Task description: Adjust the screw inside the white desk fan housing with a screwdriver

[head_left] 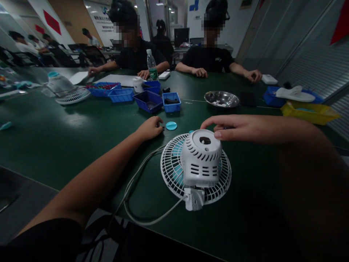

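A white fan [201, 160] lies face down on the green table, its vented motor housing pointing up over a round grille with light-blue blades inside. My right hand [231, 127] is at the top of the housing, thumb and index finger against its rim beside an oval opening. To the left, my left hand [149, 128] rests on the table with curled fingers; a small dark spot shows at the fingertips, too small to name. A light-blue round cap [171, 126] lies just right of that hand. From the fan's tilted base piece [194, 199], a white cord [136, 174] loops leftward.
Blue bins [148, 102], a steel bowl [221, 100] with white pieces and a water bottle [152, 65] stand farther back. Another fan [65, 89] is at left; a yellow bin [309, 112] is at right. Two people sit opposite, hands on the table.
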`<state>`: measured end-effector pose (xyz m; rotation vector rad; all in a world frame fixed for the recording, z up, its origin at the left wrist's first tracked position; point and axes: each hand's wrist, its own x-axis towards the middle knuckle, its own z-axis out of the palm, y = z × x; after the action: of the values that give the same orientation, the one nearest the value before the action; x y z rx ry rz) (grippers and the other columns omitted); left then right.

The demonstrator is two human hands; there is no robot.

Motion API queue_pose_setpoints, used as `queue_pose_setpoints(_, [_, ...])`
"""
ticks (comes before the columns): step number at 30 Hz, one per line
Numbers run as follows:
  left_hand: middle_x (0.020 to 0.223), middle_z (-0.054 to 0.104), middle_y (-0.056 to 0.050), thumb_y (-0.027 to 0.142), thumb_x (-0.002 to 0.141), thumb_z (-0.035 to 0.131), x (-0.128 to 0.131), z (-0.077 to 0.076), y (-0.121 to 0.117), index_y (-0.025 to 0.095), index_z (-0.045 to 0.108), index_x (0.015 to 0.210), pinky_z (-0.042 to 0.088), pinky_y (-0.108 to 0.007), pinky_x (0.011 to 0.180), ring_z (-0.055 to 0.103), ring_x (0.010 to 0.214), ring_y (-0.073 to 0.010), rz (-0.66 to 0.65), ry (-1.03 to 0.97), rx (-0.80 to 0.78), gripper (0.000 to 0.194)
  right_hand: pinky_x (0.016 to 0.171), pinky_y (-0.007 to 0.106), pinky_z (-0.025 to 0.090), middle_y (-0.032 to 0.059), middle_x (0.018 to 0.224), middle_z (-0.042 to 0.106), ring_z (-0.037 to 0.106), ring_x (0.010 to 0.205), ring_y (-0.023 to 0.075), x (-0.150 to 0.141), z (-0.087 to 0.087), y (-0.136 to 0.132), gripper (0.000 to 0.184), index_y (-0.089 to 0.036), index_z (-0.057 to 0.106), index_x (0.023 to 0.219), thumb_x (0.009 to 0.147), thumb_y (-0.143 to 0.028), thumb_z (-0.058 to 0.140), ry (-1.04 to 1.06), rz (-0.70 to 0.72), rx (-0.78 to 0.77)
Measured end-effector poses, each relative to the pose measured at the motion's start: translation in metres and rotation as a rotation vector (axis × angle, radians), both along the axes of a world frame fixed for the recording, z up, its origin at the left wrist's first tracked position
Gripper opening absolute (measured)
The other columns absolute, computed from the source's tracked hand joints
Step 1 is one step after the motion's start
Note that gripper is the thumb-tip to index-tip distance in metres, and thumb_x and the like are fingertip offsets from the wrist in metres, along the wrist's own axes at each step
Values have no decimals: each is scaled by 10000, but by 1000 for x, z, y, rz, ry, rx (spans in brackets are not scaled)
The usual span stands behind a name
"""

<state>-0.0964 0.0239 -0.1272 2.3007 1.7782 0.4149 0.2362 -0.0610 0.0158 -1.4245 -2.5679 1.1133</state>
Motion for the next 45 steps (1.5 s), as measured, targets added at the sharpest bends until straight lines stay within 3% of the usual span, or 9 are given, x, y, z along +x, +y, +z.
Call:
queue_pose_setpoints(9, [1135,753,-129,287,896,581,-1,8,-5,146,765,1096,575,-342,946,708,984,-249,-118,110,-22,306,814,363,497,62,1136,751,661,965,268,4,-2,2,809,-303,663,1375,782,-843,556,-7,25,49])
queue_pose_setpoints(16, [1134,745,-125,328,942,529,-2,8,-7,170,779,1074,558,-348,922,701,962,-247,-185,189,6,323,797,349,469,49,1077,727,628,914,242,3,-1,1,787,-288,670,1358,775,-809,574,2,7,39])
queue_pose_setpoints(20, [1087,738,-132,321,933,523,2,6,-7,163,763,1028,547,-356,864,692,937,-260,-194,228,16,303,719,325,460,45,1008,689,597,861,221,1,2,0,595,-282,687,1261,804,-648,575,-21,10,32])
queue_pose_setpoints(25, [1082,728,-140,298,939,510,5,6,-9,154,736,1021,542,-351,856,688,944,-260,-184,256,22,280,650,310,431,35,884,644,542,754,186,0,5,2,351,-252,702,1024,735,-417,593,-73,-23,46])
queue_pose_setpoints(28, [1084,728,-144,309,940,518,6,7,-11,147,735,1028,542,-345,849,688,939,-257,-180,275,22,284,609,301,399,23,829,609,498,687,163,-1,3,4,288,-242,680,964,732,-381,580,-91,-58,84])
queue_pose_setpoints(32, [1127,731,-148,356,952,514,7,9,-13,149,753,1065,541,-348,849,693,949,-263,-189,288,27,335,633,296,428,38,874,621,540,744,173,-1,1,4,240,-229,654,951,768,-351,558,-66,-53,86])
queue_pose_setpoints(39, [1039,749,-141,325,905,555,11,7,-13,150,772,957,533,-337,805,687,875,-253,-185,192,33,283,595,293,453,11,762,606,559,664,152,0,-1,-2,193,-217,624,1039,925,-357,557,62,-137,5])
queue_pose_setpoints(41, [962,746,-119,293,870,594,13,8,-14,146,750,922,522,-317,780,668,832,-228,-163,112,57,221,637,295,462,15,765,646,588,697,152,1,0,-2,221,-214,622,1014,973,-422,563,127,-175,70])
queue_pose_setpoints(45, [866,696,-71,276,932,532,23,23,-25,135,676,972,477,-262,690,596,736,-160,-86,-92,160,206,737,296,437,30,794,697,597,770,130,8,3,-1,294,-190,642,921,1017,-458,569,412,-279,383])
